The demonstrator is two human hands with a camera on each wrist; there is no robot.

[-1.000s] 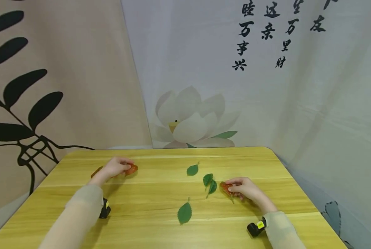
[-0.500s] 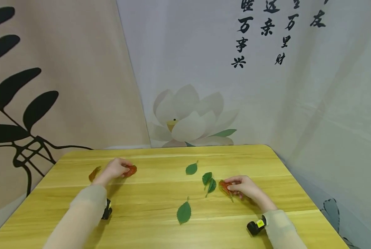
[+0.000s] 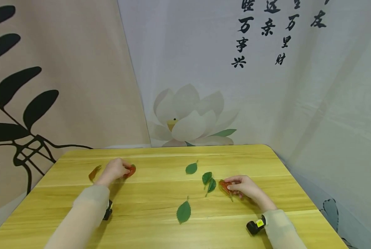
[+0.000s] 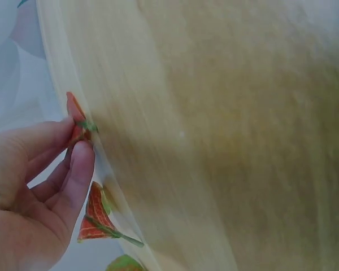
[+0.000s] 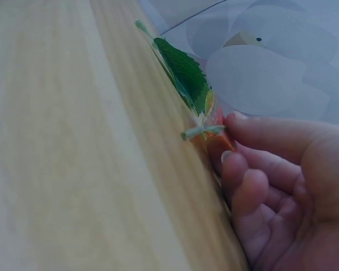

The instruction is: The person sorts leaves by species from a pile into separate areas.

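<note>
My left hand pinches a red leaf between thumb and fingers at the far left of the table. The left wrist view shows this red leaf nearly edge-on, its green stem pointing at the camera. Behind the left wrist lies an orange-brown leaf. On the right, my right hand pinches a red-orange leaf by its side, low over the wood. Its pale green stem sticks out toward the camera in the right wrist view, and the fingers hide part of it.
Two overlapping green leaves lie just left of the right hand. One green leaf is farther back and a larger green leaf nearer the front. The wooden table ends at a printed cloth backdrop.
The head view has shifted slightly. My left wrist has shifted a little to the right, uncovering more of the orange-brown leaf, and the red leaf looks narrower. The right hand stays in place.
</note>
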